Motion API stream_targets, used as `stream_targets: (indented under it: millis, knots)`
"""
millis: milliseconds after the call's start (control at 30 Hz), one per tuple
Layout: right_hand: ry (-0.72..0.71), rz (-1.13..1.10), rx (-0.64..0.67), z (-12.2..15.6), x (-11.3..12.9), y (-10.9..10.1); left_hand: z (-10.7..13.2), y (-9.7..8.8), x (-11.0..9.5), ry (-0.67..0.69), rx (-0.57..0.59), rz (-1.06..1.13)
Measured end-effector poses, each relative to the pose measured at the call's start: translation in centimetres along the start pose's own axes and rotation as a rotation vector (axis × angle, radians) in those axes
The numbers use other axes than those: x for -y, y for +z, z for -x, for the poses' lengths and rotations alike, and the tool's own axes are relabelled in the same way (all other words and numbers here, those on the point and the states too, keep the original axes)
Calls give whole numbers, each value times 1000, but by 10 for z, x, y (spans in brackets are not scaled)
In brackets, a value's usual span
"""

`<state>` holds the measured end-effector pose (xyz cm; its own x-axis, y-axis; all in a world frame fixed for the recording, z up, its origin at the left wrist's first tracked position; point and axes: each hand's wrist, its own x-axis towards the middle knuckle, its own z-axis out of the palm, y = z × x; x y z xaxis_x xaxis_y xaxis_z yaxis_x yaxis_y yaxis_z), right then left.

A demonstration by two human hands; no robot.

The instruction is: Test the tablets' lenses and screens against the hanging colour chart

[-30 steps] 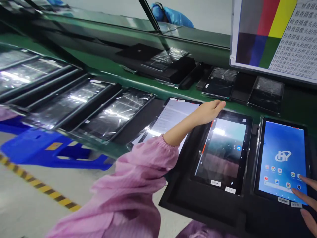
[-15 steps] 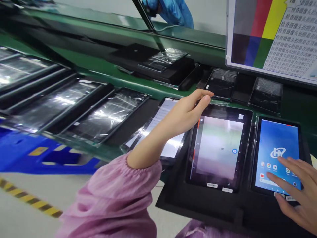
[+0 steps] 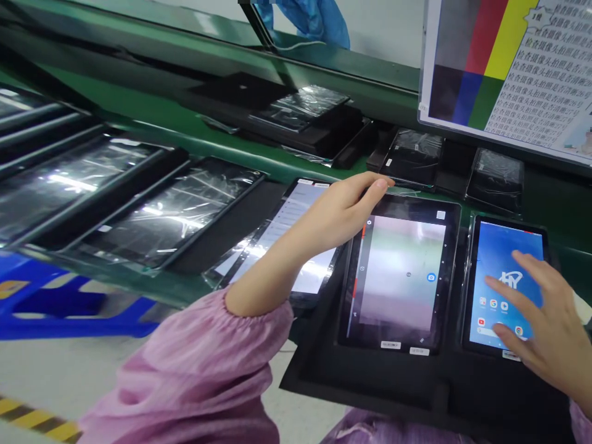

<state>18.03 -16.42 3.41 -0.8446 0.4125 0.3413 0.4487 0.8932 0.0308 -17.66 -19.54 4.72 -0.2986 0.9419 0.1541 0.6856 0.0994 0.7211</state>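
My left hand (image 3: 354,203) is at the upper left corner of the middle tablet (image 3: 393,271), thumb and fingers drawn close together; whatever lies between them is hidden. This tablet shows a blurred camera picture and has white labels along its near edge. Over the right tablet (image 3: 490,246), my right hand (image 3: 546,314) spreads its fingers, holding nothing; I cannot tell whether a fingertip touches the glass. That screen is blue with a logo and app icons. Partly behind my left forearm lies another lit tablet (image 3: 277,234) showing a pale list.
Plastic-wrapped tablets (image 3: 171,216) lie in a row at left. More wrapped tablets are on black pads (image 3: 305,142) behind. A colour chart with printed text (image 3: 490,74) stands at upper right. A blue plastic stool (image 3: 78,302) is at lower left. A person's blue sleeve (image 3: 319,21) shows at the top.
My right hand has moved up and left over the blue screen, fingers still spread. My left hand stays by the middle tablet's corner. The view has shifted slightly.
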Motion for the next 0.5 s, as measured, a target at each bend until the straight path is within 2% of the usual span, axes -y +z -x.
stream_targets:
  millis: [100, 200, 300, 367, 433, 500]
  knots:
    - [243, -6, 22, 32, -15, -9, -13, 6, 15, -32, 66, -29]
    - [480, -59, 45, 61, -27, -6, -30, 16, 31, -43, 168, -54]
    - [612, -100, 29, 80, -32, 2, -44, 27, 42, -2, 300, 20]
    - [620, -107, 21, 86, -33, 5, -50, 32, 45, 35, 391, 81]
    - [535, -110, 30, 90, -31, 6, -53, 35, 46, 57, 473, 86]
    - [421, -108, 45, 93, -29, 5, -55, 34, 47, 59, 483, 41]
